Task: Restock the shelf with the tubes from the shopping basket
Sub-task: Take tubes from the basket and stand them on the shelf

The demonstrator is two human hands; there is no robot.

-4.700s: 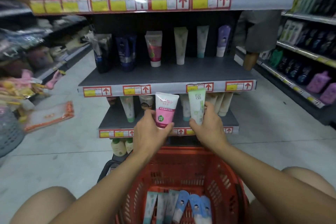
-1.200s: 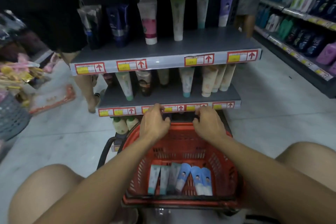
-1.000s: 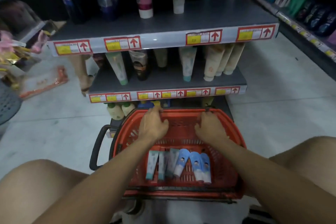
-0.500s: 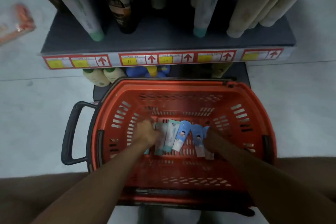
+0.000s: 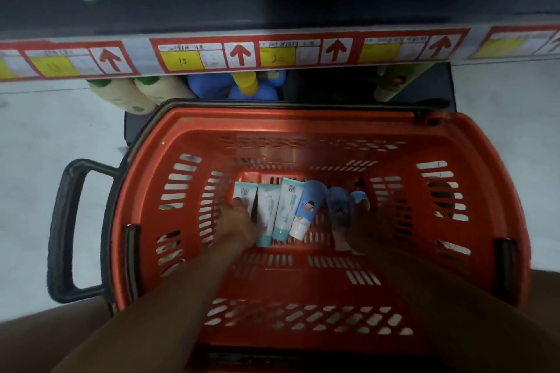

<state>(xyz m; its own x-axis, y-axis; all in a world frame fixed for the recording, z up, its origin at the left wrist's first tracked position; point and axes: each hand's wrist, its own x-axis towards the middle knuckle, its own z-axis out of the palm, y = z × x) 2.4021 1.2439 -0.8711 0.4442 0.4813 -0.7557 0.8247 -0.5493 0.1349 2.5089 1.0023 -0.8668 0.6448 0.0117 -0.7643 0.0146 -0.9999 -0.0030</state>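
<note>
The red shopping basket holds six tubes in a row on its floor. The left hand rests on the leftmost tube; the right hand covers the blue ones. Both hands' finger state is unclear.

Tubes — three teal-capped white-teal and three blue, lying side by side, caps nearward, on the floor of the red slotted shopping basket — below the shelf.

Basket mouth open from above; both forearms pass through it. Shelf edge overhangs just beyond far rim (headroom tight there). Tubes crowd floor centre; bare floor at near end. Black handle projects left.
</note>
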